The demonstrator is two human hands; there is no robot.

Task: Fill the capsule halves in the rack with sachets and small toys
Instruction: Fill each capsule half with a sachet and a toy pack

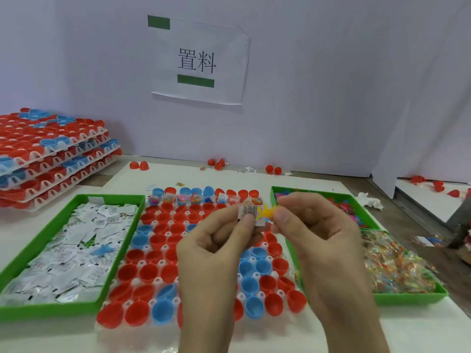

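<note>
- Pinched in our left hand (216,250): one white sachet (247,211), thumb and fingers curled on it;
- pinched in our right hand (318,238): yellow toy (265,212), just beside the sachet; both held above the rack (164,248);
- capsule halves (149,272), red and blue; far row already filled;
- left tray (51,309), green, sachets; right tray (407,299), green, toys.

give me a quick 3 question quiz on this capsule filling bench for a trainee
1. True or false: the left hand holds a white sachet.
2. The toy pinched by the right hand is: A blue, B yellow, C green?
3. Fill in: the green tray of sachets lies to the ___ of the rack.
Key: 1 true; 2 B; 3 left.
</note>
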